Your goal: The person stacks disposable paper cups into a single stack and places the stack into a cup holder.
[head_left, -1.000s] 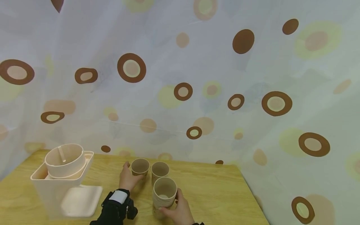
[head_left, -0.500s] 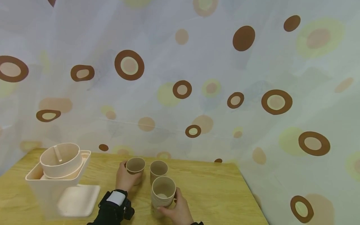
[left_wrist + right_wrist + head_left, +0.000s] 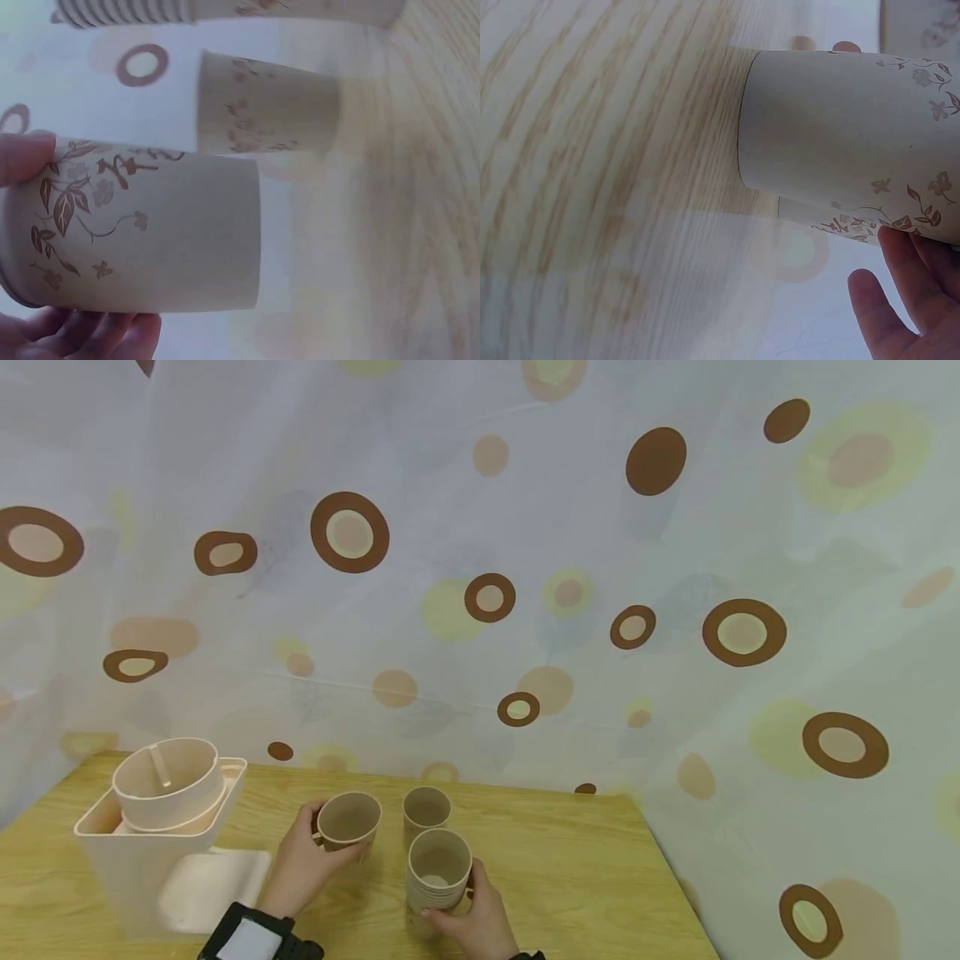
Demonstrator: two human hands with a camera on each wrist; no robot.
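Observation:
A beige paper cup [image 3: 348, 818] printed with brown leaves is held up by my left hand [image 3: 303, 867], thumb on one side and fingers on the other. The left wrist view shows this cup's base off the table. My right hand [image 3: 483, 920] grips a stack of nested paper cups [image 3: 437, 885] from its right side. In the right wrist view the stack [image 3: 832, 120] stands on the wood, with fingertips [image 3: 894, 238] against its printed wall. Just behind the stack, a single paper cup [image 3: 427, 810] stands upright; the left wrist view shows this cup [image 3: 266, 105] too.
At the left stands a white bin [image 3: 138, 877] with a round white container [image 3: 168, 785] set in its top. A flat white piece [image 3: 213, 889] lies beside it. The wooden table [image 3: 555, 860] ends at a dotted cloth [image 3: 570, 527] behind.
My left hand has carried its cup left and toward me, away from the single cup. The right hand keeps its grip on the stack in nearly the same place.

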